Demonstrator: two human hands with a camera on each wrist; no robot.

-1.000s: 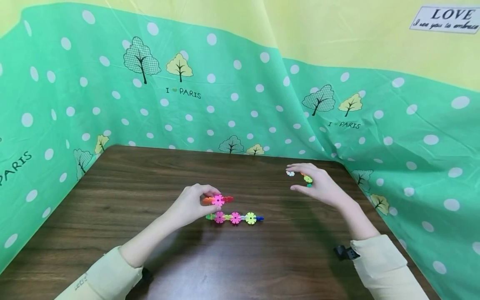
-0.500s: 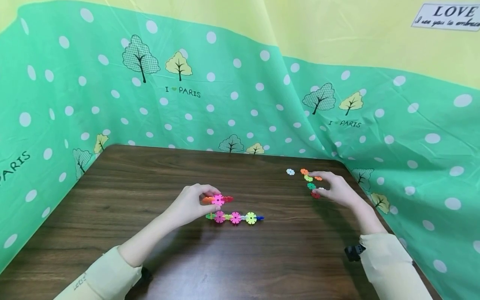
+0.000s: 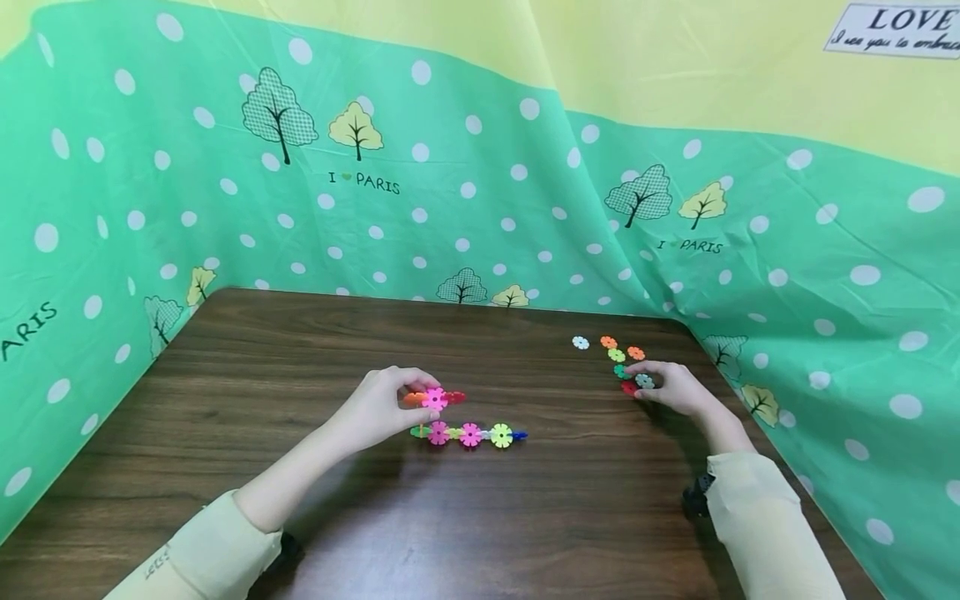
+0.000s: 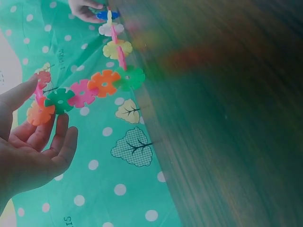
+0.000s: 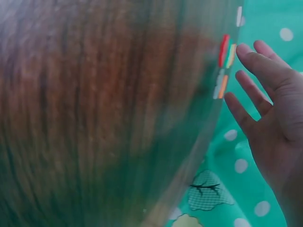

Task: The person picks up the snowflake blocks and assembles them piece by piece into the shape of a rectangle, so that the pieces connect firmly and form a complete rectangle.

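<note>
A chain of interlocking snowflake discs point(image 3: 470, 435) stands on edge on the table, in pink, green, yellow, white, orange, red and blue. My left hand point(image 3: 378, 408) pinches its left end by a pink disc point(image 3: 435, 400) and an orange disc point(image 4: 40, 112), as the left wrist view shows from the side. At the right, my right hand point(image 3: 675, 389) reaches over loose discs, thumb and fingers apart. A pale blue disc point(image 3: 644, 381) lies between them, beside a red disc point(image 3: 628, 387) and a teal disc point(image 3: 620, 372). Spread fingers show in the right wrist view.
Farther back lie two orange discs, one point(image 3: 608, 342) left of the other point(image 3: 636, 352), with a yellow-green disc point(image 3: 616, 355) and a white disc point(image 3: 581, 342) nearby. A green dotted curtain point(image 3: 420, 183) walls the dark wooden table point(image 3: 495, 533) behind and at both sides.
My right hand has drawn back from the white disc to the right and nearer me, over the loose discs. The left hand keeps its pinch on the chain, nearly still.
</note>
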